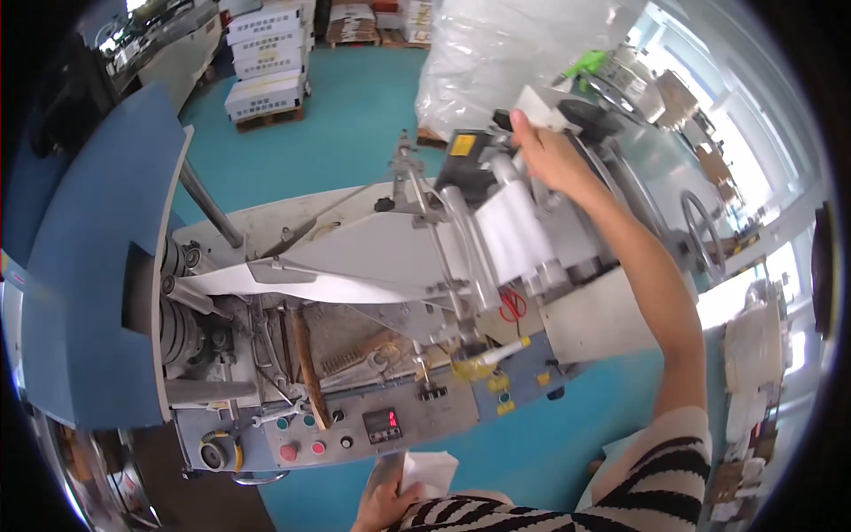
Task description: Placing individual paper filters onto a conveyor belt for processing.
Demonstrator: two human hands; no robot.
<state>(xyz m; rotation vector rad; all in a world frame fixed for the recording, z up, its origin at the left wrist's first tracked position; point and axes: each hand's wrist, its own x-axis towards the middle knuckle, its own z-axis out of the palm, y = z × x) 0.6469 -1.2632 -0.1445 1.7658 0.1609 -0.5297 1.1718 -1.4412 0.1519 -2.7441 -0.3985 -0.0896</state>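
Observation:
Near the lower edge, my left hand (384, 498) is closed around a small white stack of paper (433, 472), held in front of the machine's control panel (372, 426). My right arm stretches up over the far right end of the machine. There my right hand (551, 161) has its thumb raised, while its other fingers are mostly hidden. It is beside the rollers and a pale card-like piece (537, 108); whether it grips anything is unclear. A white paper web (319, 285) runs across the machine to a blurred white roller section (516, 232).
A wooden-handled tool (308, 368) and wrenches lie in the machine bed. Red-handled scissors (512, 306) are near the rollers. At left stands a blue machine cover (97, 266). Stacked white boxes (266, 66) and a plastic-wrapped load (505, 66) stand behind. A handwheel (703, 232) is at right.

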